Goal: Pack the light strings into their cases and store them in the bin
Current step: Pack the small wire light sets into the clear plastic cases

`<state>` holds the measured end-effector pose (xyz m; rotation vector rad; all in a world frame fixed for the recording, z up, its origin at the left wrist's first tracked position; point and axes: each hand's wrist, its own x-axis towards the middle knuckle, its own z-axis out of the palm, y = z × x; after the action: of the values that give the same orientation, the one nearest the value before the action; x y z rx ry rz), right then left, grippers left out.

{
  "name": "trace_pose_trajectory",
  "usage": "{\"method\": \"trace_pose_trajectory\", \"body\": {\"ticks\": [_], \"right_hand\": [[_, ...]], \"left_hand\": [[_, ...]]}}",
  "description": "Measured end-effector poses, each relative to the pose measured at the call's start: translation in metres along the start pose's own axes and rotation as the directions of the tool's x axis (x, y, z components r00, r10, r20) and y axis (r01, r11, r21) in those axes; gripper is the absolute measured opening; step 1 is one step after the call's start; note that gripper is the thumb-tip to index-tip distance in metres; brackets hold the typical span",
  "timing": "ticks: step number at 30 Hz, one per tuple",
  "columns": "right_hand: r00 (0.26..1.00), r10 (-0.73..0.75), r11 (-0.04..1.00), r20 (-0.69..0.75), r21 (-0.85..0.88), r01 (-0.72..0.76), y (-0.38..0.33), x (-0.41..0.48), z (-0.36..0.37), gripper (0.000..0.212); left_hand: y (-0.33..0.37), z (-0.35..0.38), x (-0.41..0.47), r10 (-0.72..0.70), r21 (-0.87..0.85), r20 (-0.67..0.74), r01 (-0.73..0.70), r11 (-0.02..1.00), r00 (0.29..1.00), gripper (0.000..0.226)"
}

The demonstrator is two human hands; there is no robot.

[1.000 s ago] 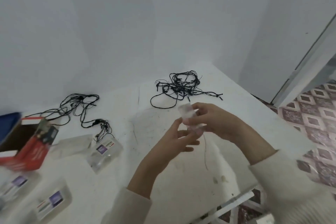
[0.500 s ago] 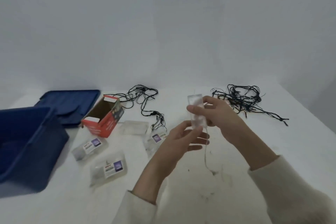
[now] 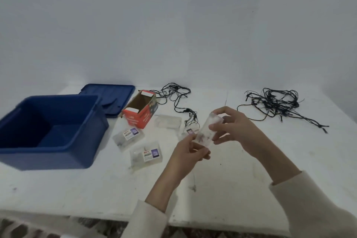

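Note:
My right hand (image 3: 234, 130) and my left hand (image 3: 190, 150) hold a clear plastic case (image 3: 207, 131) above the white table (image 3: 251, 176); the right grips its upper end, the left pinches its lower end. A thin wire hangs from it. One black light string (image 3: 278, 104) lies tangled at the back right, another black string (image 3: 177, 100) behind the red carton. Labelled clear cases (image 3: 128, 137) (image 3: 146, 155) lie left of my hands. The open blue bin (image 3: 48, 131) stands at the left.
A blue lid (image 3: 112, 98) lies behind the bin. An open red carton (image 3: 141, 111) lies on its side beside it. Another clear case (image 3: 168, 120) rests behind my hands. The table's front edge runs close below my forearms.
The view has swung left, bringing the bin, lid and carton into sight. The case has tilted from upright to slanted, and my left hand now pinches its lower end.

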<state>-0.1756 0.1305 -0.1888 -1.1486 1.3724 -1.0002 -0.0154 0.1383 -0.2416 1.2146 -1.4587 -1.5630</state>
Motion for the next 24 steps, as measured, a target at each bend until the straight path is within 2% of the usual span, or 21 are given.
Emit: {"method": "trace_pose_trajectory", "body": {"ticks": [5, 8, 9, 11, 14, 16, 17, 18, 19, 21, 22, 23, 24], "right_hand": [[0.998, 0.046, 0.997, -0.044, -0.053, -0.048, 0.008, -0.031, 0.008, 0.019], [0.992, 0.122, 0.987, 0.019, -0.104, -0.119, 0.008, -0.055, 0.011, 0.013], [0.985, 0.162, 0.986, 0.051, -0.036, -0.16, 0.008, -0.062, 0.013, 0.015], [0.965, 0.241, 0.929, 0.106, 0.264, -0.261, 0.005, -0.074, 0.019, 0.018], [0.964, 0.217, 0.661, 0.156, 0.703, -0.262, -0.01, -0.092, 0.036, 0.021], [0.979, 0.146, 0.491, 0.141, 0.849, -0.196, -0.025, -0.098, 0.047, 0.019], [0.987, 0.114, 0.446, 0.112, 0.882, -0.152, -0.033, -0.099, 0.05, 0.015], [0.994, 0.088, 0.448, 0.067, 0.888, -0.1, -0.039, -0.099, 0.053, 0.011], [0.998, 0.055, 0.5, 0.008, 0.865, -0.034, -0.044, -0.097, 0.054, 0.012], [0.983, -0.05, 0.71, -0.177, 0.686, 0.16, -0.05, -0.093, 0.052, 0.012], [0.944, -0.147, 0.816, -0.296, 0.504, 0.285, -0.054, -0.093, 0.048, 0.012], [0.873, -0.274, 0.876, -0.404, 0.269, 0.4, -0.057, -0.092, 0.043, 0.012], [0.778, -0.418, 0.877, -0.47, 0.015, 0.48, -0.061, -0.09, 0.037, 0.013]], "left_hand": [[-0.015, -0.006, -0.024, 0.101, 0.134, -0.228, -0.072, 0.988, 0.968, 0.026], [-0.011, -0.013, -0.04, 0.196, 0.105, -0.31, -0.172, 0.979, 0.93, 0.024], [-0.008, -0.014, -0.045, 0.226, 0.067, -0.321, -0.216, 0.974, 0.92, 0.019], [0.0, -0.014, -0.053, 0.284, 0.001, -0.321, -0.299, 0.954, 0.904, 0.011], [0.013, -0.003, -0.059, 0.333, 0.004, -0.278, -0.345, 0.939, 0.901, 0.017], [0.023, 0.009, -0.062, 0.341, 0.031, -0.206, -0.342, 0.939, 0.917, 0.021], [0.03, 0.015, -0.063, 0.344, 0.034, -0.165, -0.343, 0.939, 0.925, 0.023], [0.038, 0.019, -0.065, 0.349, 0.05, -0.133, -0.345, 0.937, 0.928, 0.026], [0.046, 0.021, -0.065, 0.358, 0.07, -0.11, -0.352, 0.933, 0.927, 0.029], [0.062, 0.02, -0.064, 0.357, 0.109, -0.092, -0.347, 0.931, 0.929, 0.021], [0.071, 0.018, -0.065, 0.34, 0.137, -0.081, -0.328, 0.935, 0.937, 0.016], [0.079, 0.015, -0.065, 0.321, 0.185, -0.069, -0.304, 0.934, 0.944, 0.015], [0.088, 0.012, -0.066, 0.308, 0.259, -0.055, -0.285, 0.923, 0.95, 0.015]]}}
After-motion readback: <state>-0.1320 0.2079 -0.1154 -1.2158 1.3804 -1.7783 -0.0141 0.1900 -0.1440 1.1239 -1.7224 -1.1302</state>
